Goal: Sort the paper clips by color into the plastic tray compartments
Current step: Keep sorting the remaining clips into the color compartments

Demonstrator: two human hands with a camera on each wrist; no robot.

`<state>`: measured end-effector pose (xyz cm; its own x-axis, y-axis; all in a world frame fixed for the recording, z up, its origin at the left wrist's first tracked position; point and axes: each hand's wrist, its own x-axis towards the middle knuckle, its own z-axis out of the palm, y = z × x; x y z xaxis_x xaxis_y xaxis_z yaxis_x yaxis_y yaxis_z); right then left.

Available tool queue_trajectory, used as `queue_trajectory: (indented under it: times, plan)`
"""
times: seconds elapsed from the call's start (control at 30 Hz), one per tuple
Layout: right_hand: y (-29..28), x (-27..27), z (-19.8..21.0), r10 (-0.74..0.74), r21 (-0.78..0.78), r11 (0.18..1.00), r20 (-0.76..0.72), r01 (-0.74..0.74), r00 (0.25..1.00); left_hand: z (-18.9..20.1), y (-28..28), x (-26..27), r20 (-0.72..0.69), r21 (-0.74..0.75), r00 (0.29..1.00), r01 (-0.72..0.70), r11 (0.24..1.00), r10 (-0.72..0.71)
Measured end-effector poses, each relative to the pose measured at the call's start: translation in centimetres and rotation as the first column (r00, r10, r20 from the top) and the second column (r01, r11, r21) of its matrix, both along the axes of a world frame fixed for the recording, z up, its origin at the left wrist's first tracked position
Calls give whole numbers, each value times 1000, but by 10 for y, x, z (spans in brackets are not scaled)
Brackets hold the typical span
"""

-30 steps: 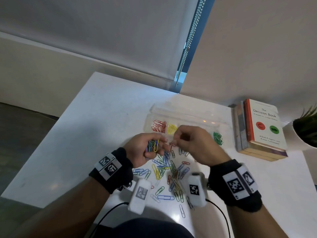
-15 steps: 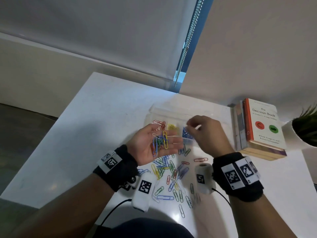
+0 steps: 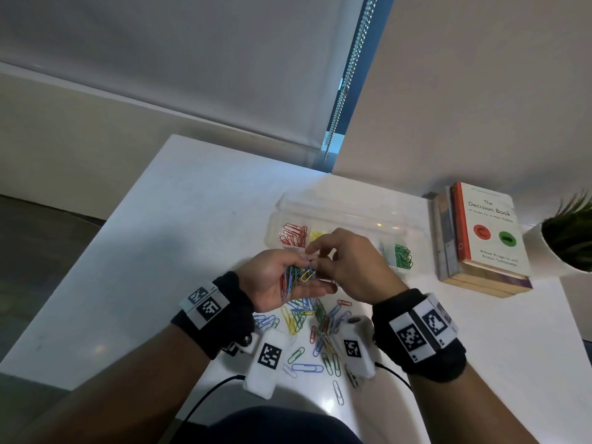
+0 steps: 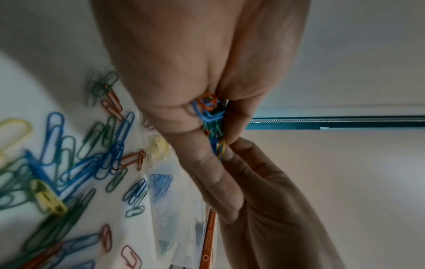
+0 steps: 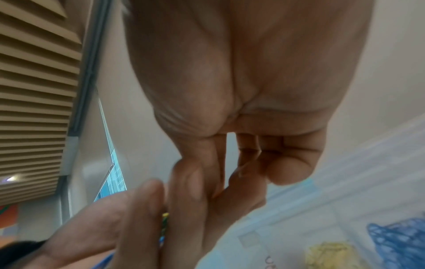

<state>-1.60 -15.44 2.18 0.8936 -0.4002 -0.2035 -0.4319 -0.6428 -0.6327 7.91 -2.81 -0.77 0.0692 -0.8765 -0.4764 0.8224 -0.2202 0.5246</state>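
Observation:
My left hand (image 3: 307,273) lies palm up over the table and holds a mixed bunch of paper clips (image 3: 293,278), also seen as the bunch (image 4: 210,116) in the left wrist view. My right hand (image 3: 315,256) reaches in from the right, and its fingertips (image 4: 239,145) pinch at a clip on top of that bunch; its colour is hidden. Behind the hands the clear plastic tray (image 3: 352,206) holds red clips (image 3: 293,235), yellow clips (image 3: 315,234), blue clips (image 4: 161,182) and green clips (image 3: 403,256) in separate compartments. A loose pile of mixed clips (image 3: 315,318) lies below the hands.
A stack of books (image 3: 480,238) and a white plant pot (image 3: 544,251) stand right of the tray by the wall. The white table (image 3: 179,219) drops off at its left edge. A blind chain (image 3: 347,78) hangs behind the tray.
My right hand was over the tray's blue compartment half a second ago and has come back to the left palm. The left hand kept its bunch of clips.

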Motion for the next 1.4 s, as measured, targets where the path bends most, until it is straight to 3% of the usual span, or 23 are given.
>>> queue_trajectory:
  times: [0.23,0.33,0.6,0.7,0.8,0.93,1.03,1.2,1.4]
  plan:
    - [-3,-6,0,0,24,1000,-47,1,999,4,0,3,26,-27,999,36,999,-36]
    - [-5,-8,4,-34,139,990,-16,36,999,5,0,2,16,-30,999,37,999,-37]
    - [-24,-11,15,-203,297,938,55,178,978,-3,3,6,29,24,993,-119,993,118]
    - [-30,-9,13,-308,281,922,110,268,945,-6,6,8,8,59,985,-170,984,170]
    - [-37,1,5,-374,149,923,135,355,917,-8,8,10,-30,74,980,-196,978,199]
    - [-32,14,-3,-317,26,948,54,316,947,-5,8,9,-77,71,976,-196,978,202]
    - [-20,13,2,-258,-12,965,83,260,962,-5,8,10,-112,49,974,-193,980,197]
    - [9,7,8,74,-78,994,-2,-74,997,-8,5,8,-104,-1,983,-152,988,151]
    - [18,3,6,138,-125,983,34,-132,990,-4,4,5,-71,-23,988,-140,990,138]
